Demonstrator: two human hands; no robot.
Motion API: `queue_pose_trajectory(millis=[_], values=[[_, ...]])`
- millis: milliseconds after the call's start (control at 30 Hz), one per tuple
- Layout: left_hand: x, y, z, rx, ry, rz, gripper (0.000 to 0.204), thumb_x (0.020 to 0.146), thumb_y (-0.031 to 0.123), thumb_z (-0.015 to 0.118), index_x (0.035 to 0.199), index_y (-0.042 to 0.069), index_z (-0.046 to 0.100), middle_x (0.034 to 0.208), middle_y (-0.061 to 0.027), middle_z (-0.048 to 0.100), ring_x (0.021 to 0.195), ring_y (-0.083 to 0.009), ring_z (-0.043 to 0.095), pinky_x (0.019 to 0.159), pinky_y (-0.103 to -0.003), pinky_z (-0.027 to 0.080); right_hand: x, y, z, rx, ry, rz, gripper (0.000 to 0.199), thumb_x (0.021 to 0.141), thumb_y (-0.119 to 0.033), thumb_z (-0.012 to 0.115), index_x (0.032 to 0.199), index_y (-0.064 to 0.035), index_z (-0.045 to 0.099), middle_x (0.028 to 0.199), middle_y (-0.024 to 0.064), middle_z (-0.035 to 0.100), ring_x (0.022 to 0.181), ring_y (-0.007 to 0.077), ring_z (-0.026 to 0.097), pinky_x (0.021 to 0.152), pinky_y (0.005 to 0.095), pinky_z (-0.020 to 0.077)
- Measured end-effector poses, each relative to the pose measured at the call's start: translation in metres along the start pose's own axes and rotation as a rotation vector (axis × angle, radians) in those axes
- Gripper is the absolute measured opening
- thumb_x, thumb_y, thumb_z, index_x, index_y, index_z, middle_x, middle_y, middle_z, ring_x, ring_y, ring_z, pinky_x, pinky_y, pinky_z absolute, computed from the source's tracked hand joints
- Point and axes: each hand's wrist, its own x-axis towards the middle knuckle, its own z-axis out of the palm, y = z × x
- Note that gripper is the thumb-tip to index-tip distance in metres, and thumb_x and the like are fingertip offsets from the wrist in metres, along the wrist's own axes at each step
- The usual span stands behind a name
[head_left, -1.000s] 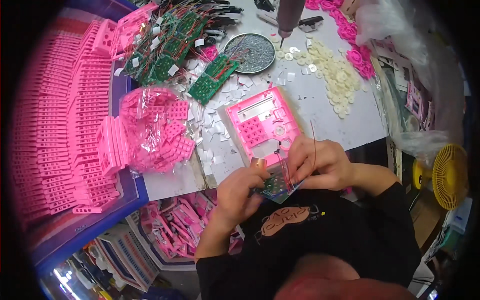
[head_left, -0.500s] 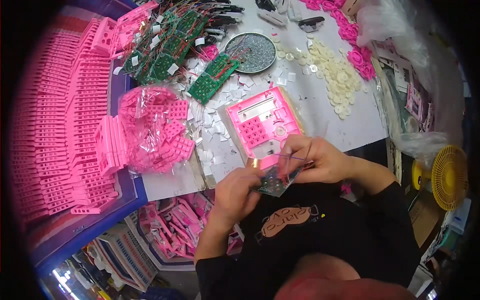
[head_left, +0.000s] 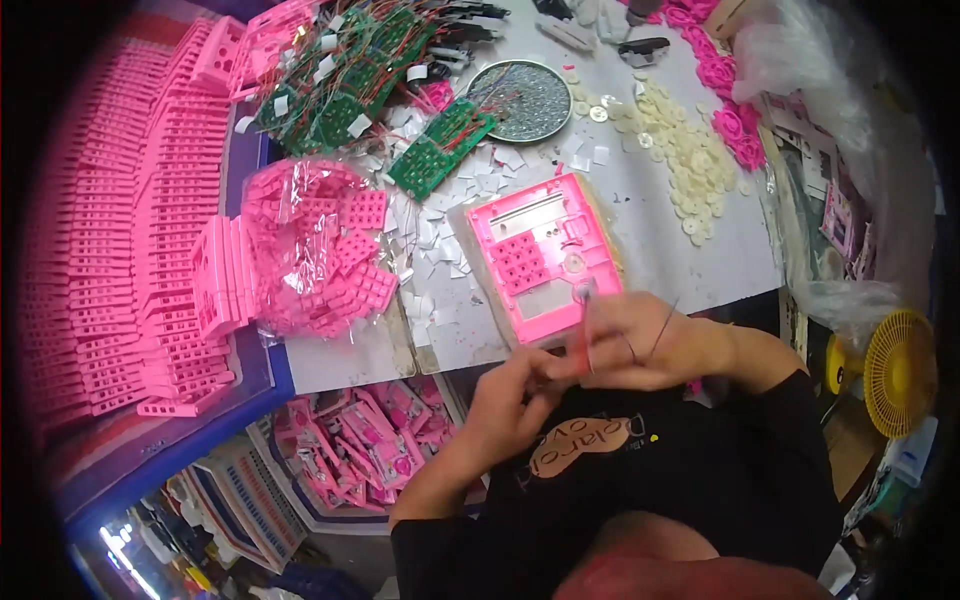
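Note:
In front of my chest my two hands meet, both closed. My left hand pinches with thumb and forefinger; what lies between them is hidden. Thin wires, red among them, run at the fingers of my right hand, which is bent round them and partly blurred. A dark strand stands out above its knuckles. The green circuit board seen earlier cannot be made out now. Just beyond my hands lies a pink plastic casing, with its inside up and a pink button pad in it, on a padded pack.
Left of the casing sits a clear bag of pink button pads, beside stacked pink casings. Behind are wired green circuit boards, a round tin of screws and cream discs. A yellow fan stands at the right.
My hands have come closer together, the left shifting right. The circuit board, visible between them before, no longer shows. The whole view has shifted slightly.

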Motion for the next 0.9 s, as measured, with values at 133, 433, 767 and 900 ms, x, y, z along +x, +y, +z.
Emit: queue_pose_trajectory(millis=[133,433,767,900], values=[[0.001,-0.008,0.005,-0.509,-0.154,-0.269,0.036,0.098,0.000,0.055,0.131,0.003,0.042,0.113,-0.0120,0.060,0.091,-0.0164,0.066,0.073,-0.031,0.056,0.006,0.011,-0.004,0.084,-0.074,0.170,0.040,0.093,-0.022,0.067,0.132,-0.0153,0.065,0.096,0.0108,0.070,0.081,0.0220,0.067,0.073,0.0345,0.0537],[-0.010,-0.006,-0.018,0.354,0.266,-0.050,0.031,0.087,0.000,0.068,0.118,0.000,0.064,0.100,-0.0120,0.070,0.091,-0.0230,0.068,0.081,-0.034,0.053,0.053,0.070,-0.030,0.465,0.013,0.586,0.041,0.092,-0.013,0.068,0.131,0.0000,0.064,0.104,0.0039,0.072,0.087,0.0073,0.062,0.079,0.0269,0.0531],[0.085,-0.019,-0.062,0.881,0.152,0.566,0.028,0.072,0.007,0.076,0.098,0.007,0.066,0.111,-0.0093,0.065,0.108,-0.0274,0.059,0.093,-0.046,0.045,0.034,0.076,-0.048,0.571,-0.257,0.552,0.039,0.090,-0.014,0.074,0.125,0.0000,0.067,0.106,0.0050,0.072,0.096,0.0093,0.064,0.084,0.0273,0.0519],[0.088,-0.006,-0.059,1.050,0.086,0.497,0.024,0.073,0.011,0.074,0.096,0.009,0.066,0.109,-0.0068,0.065,0.112,-0.0247,0.059,0.101,-0.050,0.041,0.033,0.071,-0.050,0.637,-0.226,0.566,0.039,0.090,-0.012,0.073,0.127,0.0004,0.065,0.111,0.0067,0.072,0.103,0.0107,0.065,0.091,0.0288,0.0520]])
